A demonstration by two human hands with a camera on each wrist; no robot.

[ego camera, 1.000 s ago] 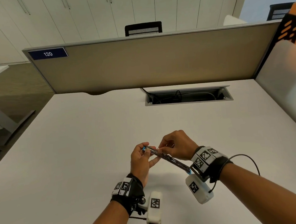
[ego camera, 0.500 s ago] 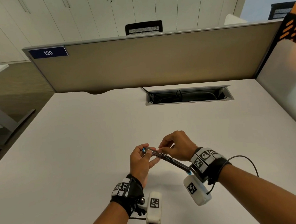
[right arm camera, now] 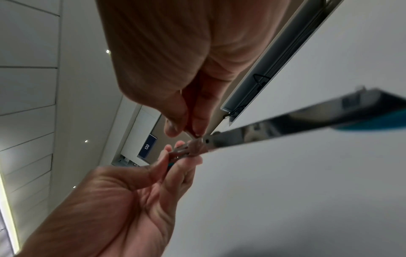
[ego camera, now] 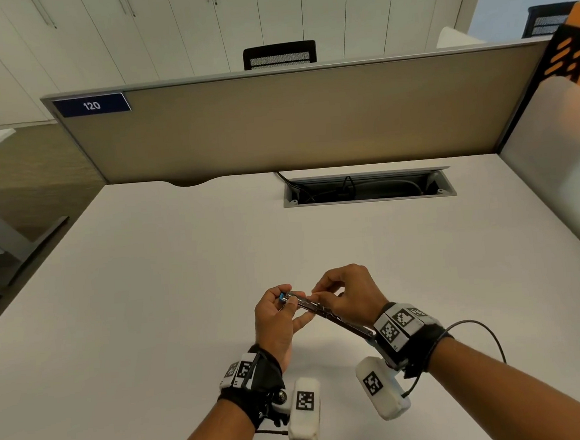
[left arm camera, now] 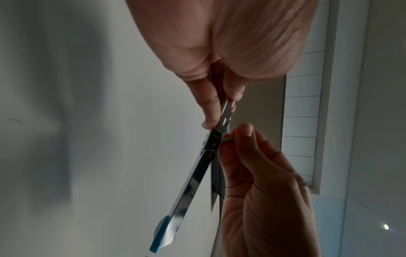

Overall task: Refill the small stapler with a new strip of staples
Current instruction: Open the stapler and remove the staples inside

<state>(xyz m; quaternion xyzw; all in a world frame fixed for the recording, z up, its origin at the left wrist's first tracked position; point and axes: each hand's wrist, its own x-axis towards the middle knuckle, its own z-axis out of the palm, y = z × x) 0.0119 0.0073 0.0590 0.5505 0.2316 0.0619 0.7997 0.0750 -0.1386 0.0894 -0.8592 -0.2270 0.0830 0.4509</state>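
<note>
The small stapler (ego camera: 326, 315) is swung open flat, a long chrome bar with blue plastic ends, held in the air above the desk. My left hand (ego camera: 289, 304) pinches its far-left end between thumb and fingers; in the left wrist view my left hand (left arm camera: 223, 111) grips the slotted metal channel (left arm camera: 227, 114). My right hand (ego camera: 316, 295) pinches a short grey metal piece (left arm camera: 226, 139), seemingly the staple strip, against the stapler beside the hinge (left arm camera: 211, 155). In the right wrist view my right hand (right arm camera: 184, 132) meets my left hand (right arm camera: 180, 154) at the stapler (right arm camera: 285, 121).
The white desk (ego camera: 150, 298) spreads bare around the hands. An open cable tray (ego camera: 368, 188) with wires is sunk into it at the back. A beige partition (ego camera: 292, 123) labelled 120 closes the far edge, and a white side panel (ego camera: 560, 183) stands on the right.
My left hand and the stapler's left end have sunk very slightly. Both grips look the same.
</note>
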